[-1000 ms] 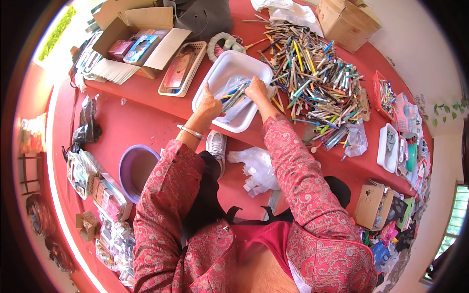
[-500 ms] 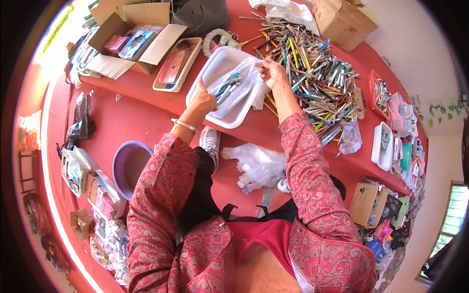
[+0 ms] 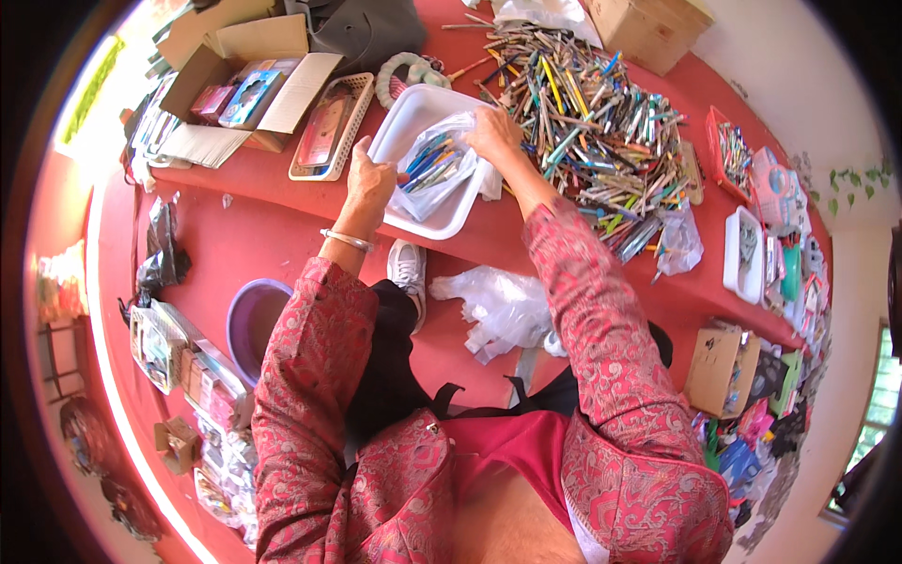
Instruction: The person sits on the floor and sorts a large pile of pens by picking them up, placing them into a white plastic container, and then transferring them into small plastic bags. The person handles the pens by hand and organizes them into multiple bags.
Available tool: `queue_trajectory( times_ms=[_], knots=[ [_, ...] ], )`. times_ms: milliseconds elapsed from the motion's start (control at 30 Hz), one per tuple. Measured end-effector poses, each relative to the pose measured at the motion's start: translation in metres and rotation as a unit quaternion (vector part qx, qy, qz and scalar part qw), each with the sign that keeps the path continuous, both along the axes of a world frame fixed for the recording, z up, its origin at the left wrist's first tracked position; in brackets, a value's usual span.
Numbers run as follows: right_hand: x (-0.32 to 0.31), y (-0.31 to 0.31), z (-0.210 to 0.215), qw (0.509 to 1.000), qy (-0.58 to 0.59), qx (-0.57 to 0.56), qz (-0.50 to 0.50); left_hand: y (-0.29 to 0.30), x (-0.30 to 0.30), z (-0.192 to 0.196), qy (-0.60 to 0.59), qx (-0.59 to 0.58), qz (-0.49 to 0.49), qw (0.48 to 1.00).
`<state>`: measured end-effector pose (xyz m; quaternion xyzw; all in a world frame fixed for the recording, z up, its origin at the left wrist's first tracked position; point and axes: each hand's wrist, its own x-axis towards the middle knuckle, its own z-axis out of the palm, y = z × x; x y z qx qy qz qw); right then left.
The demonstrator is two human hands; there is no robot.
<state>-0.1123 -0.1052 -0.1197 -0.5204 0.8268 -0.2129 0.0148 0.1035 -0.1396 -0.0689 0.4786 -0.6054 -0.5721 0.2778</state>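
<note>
A white plastic tray (image 3: 449, 222) is in front of me at the near edge of the red-covered surface. In it lies a clear plastic bag (image 3: 458, 158) with several blue, orange and dark pens (image 3: 430, 167) inside. My left hand (image 3: 373, 180), a bangle at its wrist, is at the tray's left side, fingers curled at the bag's edge and one finger pointing up along the rim. My right hand (image 3: 493, 133) is closed on the bag's far right edge, over the tray's rim. Its fingertips are partly hidden.
A large heap of pens (image 3: 601, 132) spreads to the tray's right. An opened cardboard box (image 3: 282, 103) and a cream basket (image 3: 349, 122) stand at the left. Below are a purple basin (image 3: 252, 329) and crumpled clear plastic (image 3: 498, 305). A red basket (image 3: 725, 160) sits at the right.
My right hand has moved left and down with the bag's edge, and the bag has opened wider around the pens. My left hand has shifted slightly up and left along the tray.
</note>
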Motion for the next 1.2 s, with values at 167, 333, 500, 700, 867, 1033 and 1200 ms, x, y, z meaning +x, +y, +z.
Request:
queue_trajectory(
  times_ms=[167,333,500,700,867,1033,1200],
  knots=[
    [-0.008,-0.013,0.041,0.998,0.025,-0.055,0.012,-0.033,0.002,-0.016,0.191,0.071,0.087,0.975],
    [0.003,-0.013,0.082,0.999,0.026,0.029,-0.021,-0.034,0.007,0.007,0.219,0.170,0.121,0.953],
    [-0.001,-0.012,0.090,0.997,0.072,0.020,-0.032,-0.045,0.010,-0.008,0.181,0.166,0.114,0.963],
    [-0.007,-0.011,0.059,0.992,-0.115,0.023,0.045,-0.036,0.022,0.001,0.118,0.167,0.077,0.976],
    [0.010,-0.031,-0.014,0.969,-0.158,-0.180,0.051,-0.036,0.013,-0.004,0.094,0.108,0.043,0.989],
    [0.052,-0.042,-0.027,0.994,-0.029,0.030,0.096,-0.033,0.018,-0.009,-0.066,-0.044,-0.079,0.994],
    [0.025,-0.038,-0.002,0.981,-0.118,-0.151,0.007,-0.056,0.029,-0.019,-0.334,-0.328,-0.093,0.879]
  ],
)
